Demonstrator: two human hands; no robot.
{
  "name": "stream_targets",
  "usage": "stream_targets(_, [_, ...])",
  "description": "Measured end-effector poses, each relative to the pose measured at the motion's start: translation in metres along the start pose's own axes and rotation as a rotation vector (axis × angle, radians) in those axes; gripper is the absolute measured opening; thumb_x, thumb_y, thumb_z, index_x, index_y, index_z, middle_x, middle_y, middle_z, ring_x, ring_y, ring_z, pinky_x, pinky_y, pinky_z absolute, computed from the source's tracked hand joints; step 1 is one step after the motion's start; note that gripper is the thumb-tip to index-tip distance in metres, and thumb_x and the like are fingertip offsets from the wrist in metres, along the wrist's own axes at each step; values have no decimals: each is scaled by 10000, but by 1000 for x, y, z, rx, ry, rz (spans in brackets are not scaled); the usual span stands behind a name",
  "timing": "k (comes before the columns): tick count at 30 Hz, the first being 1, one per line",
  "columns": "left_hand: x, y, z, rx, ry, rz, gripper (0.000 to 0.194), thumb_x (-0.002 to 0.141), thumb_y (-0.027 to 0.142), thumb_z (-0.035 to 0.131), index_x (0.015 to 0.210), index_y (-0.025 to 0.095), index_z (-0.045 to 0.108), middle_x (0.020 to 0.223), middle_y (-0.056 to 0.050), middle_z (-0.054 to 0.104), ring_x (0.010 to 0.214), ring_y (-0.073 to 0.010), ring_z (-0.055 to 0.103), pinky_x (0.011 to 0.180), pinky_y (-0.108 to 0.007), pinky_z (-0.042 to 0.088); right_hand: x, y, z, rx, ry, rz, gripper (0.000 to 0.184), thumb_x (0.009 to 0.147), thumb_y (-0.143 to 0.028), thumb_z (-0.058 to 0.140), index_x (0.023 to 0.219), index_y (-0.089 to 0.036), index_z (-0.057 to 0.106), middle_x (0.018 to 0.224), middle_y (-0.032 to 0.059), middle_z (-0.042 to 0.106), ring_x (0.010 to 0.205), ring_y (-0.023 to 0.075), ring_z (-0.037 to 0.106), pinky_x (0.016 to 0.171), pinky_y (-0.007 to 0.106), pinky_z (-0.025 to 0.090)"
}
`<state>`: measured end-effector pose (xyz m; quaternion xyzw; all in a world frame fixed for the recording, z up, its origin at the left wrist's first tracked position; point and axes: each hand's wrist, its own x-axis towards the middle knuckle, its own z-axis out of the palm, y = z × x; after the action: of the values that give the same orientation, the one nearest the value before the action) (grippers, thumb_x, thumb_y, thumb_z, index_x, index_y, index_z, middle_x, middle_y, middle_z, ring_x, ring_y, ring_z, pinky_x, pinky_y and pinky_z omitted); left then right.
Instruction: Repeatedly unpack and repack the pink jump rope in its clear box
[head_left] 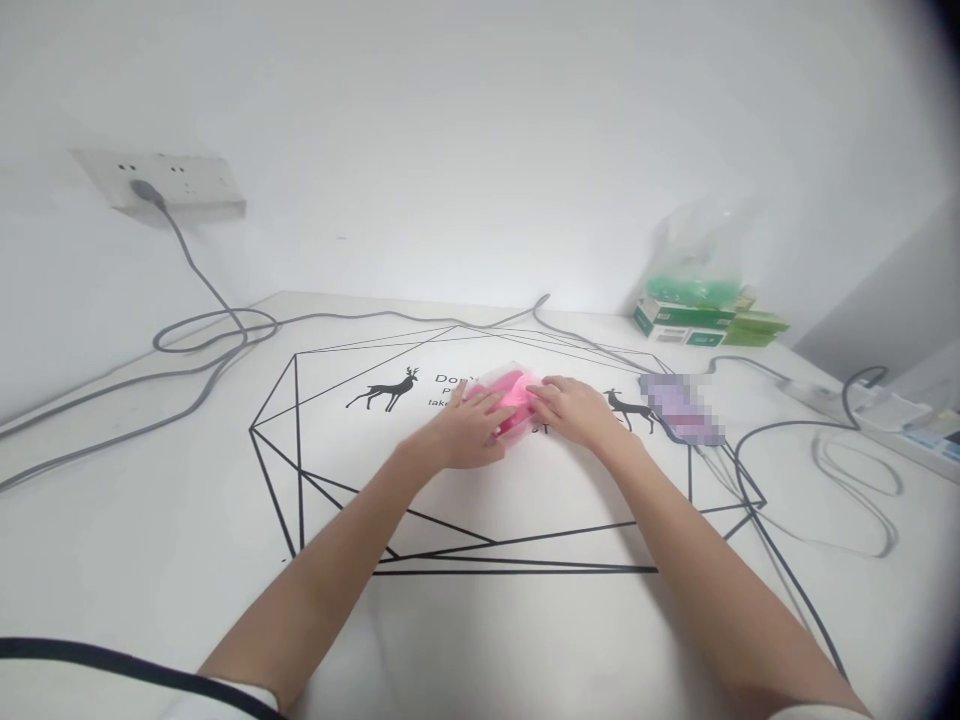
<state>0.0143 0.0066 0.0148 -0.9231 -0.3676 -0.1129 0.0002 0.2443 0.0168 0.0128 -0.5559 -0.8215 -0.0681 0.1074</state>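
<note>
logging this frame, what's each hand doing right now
Left hand: fingers on the pink bundle, grip unclear
Right hand: fingertips at its other side, grip unclear

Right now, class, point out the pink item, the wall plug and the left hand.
Pink item [518, 391]: head view, bright middle part.
Wall plug [144, 190]: head view, dark rounded body.
Left hand [469, 432]: head view, back of it.

2 hands, 1 pink pkg, 2 deer pics, 1 wall skt.

Bright, diffuse light, soft shadows, slight blur, edges stretched, right corners dark
</note>
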Motion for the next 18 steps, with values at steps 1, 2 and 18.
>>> stream_targets(1, [-2, -7, -6, -42, -52, 12, 377, 944, 386, 485, 1309, 337, 563, 1324, -64, 609, 1400, -343, 409, 1177, -651, 184, -2, 1, 0, 6, 10, -6, 401, 1017, -398, 376, 1317, -296, 622, 1287, 93, 646, 1138, 260, 629, 984, 385, 477])
stream_targets(2, [-3, -14, -12, -81, -109, 17, 369, 969, 420, 453, 1322, 363, 546, 1273, -42, 636, 1415, -325, 394, 1182, -648, 173, -3, 1, -1, 19, 20, -18, 398, 1016, -406, 385, 1320, -302, 620, 1298, 87, 640, 1140, 258, 630, 988, 386, 478])
stream_targets(18, [-2, -41, 19, 116, 144, 87, 384, 991, 437, 496, 1305, 227, 565, 1518, -119, 455, 1445, -308, 361, 1190, -584, 226, -9, 20, 19, 70, 44, -278, 486, 1045, -417, 307, 1479, -249, 449, 1568, 81, 400, 1477, 262, 321, 1195, 532, 265])
